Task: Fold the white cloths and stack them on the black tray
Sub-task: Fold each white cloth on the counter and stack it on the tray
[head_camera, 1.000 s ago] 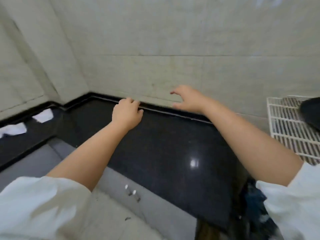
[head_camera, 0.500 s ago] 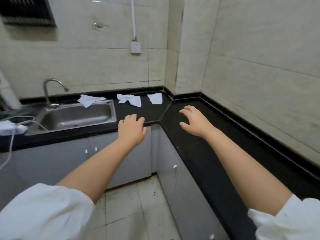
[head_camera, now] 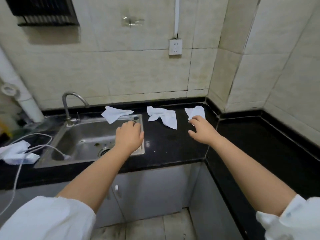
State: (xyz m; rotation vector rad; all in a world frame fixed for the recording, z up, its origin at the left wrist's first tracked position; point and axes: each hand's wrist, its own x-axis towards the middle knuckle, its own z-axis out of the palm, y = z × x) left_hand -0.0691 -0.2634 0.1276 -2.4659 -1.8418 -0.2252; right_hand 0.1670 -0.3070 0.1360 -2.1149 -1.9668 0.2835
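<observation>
Three crumpled white cloths lie along the back of the black counter: a left cloth over the sink's back rim, a middle cloth, and a right cloth near the corner. My left hand hovers over the sink's right rim, fingers loosely curled, holding nothing. My right hand reaches toward the right cloth with fingers spread, its fingertips just short of the cloth's near edge. No black tray is in view.
A steel sink with a curved faucet fills the left counter. A white cable and another white cloth bundle lie at far left. The counter turns along the right wall. A socket sits on the tiled wall.
The view has swung left from the right-hand counter to the sink side and moved closer. Both hands now reach over the counter near the cloths.
</observation>
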